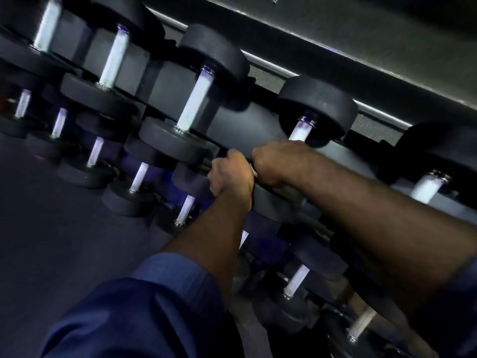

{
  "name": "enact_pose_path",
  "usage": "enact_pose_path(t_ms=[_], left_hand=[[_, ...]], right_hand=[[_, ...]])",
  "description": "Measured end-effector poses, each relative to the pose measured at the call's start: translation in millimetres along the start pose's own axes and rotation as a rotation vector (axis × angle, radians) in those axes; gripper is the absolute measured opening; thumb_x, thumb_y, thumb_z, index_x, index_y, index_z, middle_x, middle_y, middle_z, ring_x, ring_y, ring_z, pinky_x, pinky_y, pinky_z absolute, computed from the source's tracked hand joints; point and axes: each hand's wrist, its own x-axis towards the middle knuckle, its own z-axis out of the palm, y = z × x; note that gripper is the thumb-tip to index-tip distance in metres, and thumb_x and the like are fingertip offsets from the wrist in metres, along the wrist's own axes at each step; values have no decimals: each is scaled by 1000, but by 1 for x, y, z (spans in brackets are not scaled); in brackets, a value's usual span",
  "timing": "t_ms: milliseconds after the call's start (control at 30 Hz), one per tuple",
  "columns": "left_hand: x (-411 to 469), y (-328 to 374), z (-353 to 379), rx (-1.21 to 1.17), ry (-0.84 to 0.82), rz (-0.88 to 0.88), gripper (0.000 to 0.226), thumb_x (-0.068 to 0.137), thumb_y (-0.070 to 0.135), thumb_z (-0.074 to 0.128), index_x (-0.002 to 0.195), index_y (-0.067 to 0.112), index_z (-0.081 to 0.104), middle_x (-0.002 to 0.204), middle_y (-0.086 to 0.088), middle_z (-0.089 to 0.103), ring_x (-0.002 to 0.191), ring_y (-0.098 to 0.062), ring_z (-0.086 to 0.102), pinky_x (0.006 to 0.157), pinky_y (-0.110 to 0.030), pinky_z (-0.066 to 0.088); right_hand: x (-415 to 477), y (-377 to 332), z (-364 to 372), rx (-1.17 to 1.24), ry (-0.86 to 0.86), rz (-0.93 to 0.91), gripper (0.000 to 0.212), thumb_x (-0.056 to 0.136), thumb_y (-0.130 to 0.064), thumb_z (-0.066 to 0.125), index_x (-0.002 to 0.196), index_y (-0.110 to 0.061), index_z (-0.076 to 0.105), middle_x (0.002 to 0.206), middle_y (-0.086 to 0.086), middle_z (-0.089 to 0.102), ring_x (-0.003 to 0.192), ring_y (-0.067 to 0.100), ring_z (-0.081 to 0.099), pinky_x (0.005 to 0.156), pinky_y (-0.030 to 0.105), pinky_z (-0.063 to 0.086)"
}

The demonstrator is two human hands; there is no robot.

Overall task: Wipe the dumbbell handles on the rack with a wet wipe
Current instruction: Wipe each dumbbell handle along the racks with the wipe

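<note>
Black rubber heads and pale knurled steel fill the head view, which is dim and tilted. Rows of dumbbells lie across the rack (240, 125), and both hands meet at one dumbbell (317, 109) on the upper row. My right hand (276, 164) is on its handle (299, 131), fingers curled round the bar below the far head. Only a short bright stretch of steel shows above the knuckles. My left hand (229, 177) sits against the right one, fingers bent under, by the rim of the near head (273, 205); what they hold I cannot tell. A thin white sliver (254, 171) shows between the two hands. I take it for the wet wipe, most of it hidden in the grip.

I see three risks from here. With the wipe bunched so small, bare palm may rub the knurling instead of cloth, and the ends by the collars could be missed. A hard sideways stroke could roll or shift the dumbbell in its cradle and nip the left fingers against the neighbouring head (178, 140), which lies just beside them. In this light the handles look alike, wiped or not, so I could easily skip one or repeat one along the row.
</note>
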Motion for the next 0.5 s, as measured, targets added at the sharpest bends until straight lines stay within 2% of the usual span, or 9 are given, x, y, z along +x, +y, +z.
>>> enact_pose_path(t_ms=[100,200,267,367,433,500], left_hand=[[2,0,0,8,-18,-2,52,104,36,41,139,0,58,145,-26,56,132,-42,53,109,-41,40],[5,-1,1,2,-34,4,54,104,39,41,138,1,59,143,-26,58,131,-42,54,109,-43,41],[7,-2,2,-8,-23,0,54,104,40,41,138,2,59,144,-26,57,131,-43,54,109,-43,41],[6,-5,3,-18,-26,12,56,104,43,41,139,3,58,144,-25,57,131,-42,54,111,-44,42],[3,-5,2,-36,-37,11,57,103,44,42,139,4,59,143,-25,58,130,-42,55,111,-44,43],[2,-5,1,-46,-51,12,58,103,44,42,139,3,60,143,-24,58,131,-41,54,111,-44,43]], right_hand=[[4,-8,-6,-32,-104,-30,24,91,-17,56,115,-15,61,122,10,65,112,31,63,87,43,55],[-8,-9,-4,-111,-50,-42,25,100,-23,46,121,-19,60,120,6,64,113,30,62,77,38,46],[-7,-9,-8,-104,-69,3,29,101,-23,43,123,-20,60,125,6,63,115,31,61,78,37,41],[7,-11,-22,-20,-127,40,28,95,-17,50,120,-14,62,125,9,64,114,31,62,82,38,48],[4,-9,-21,9,-67,-12,25,94,-17,52,115,-13,63,117,11,65,108,34,63,80,38,51],[-15,1,-4,134,77,5,18,95,-29,52,106,-23,64,104,10,65,100,34,65,69,35,47]])
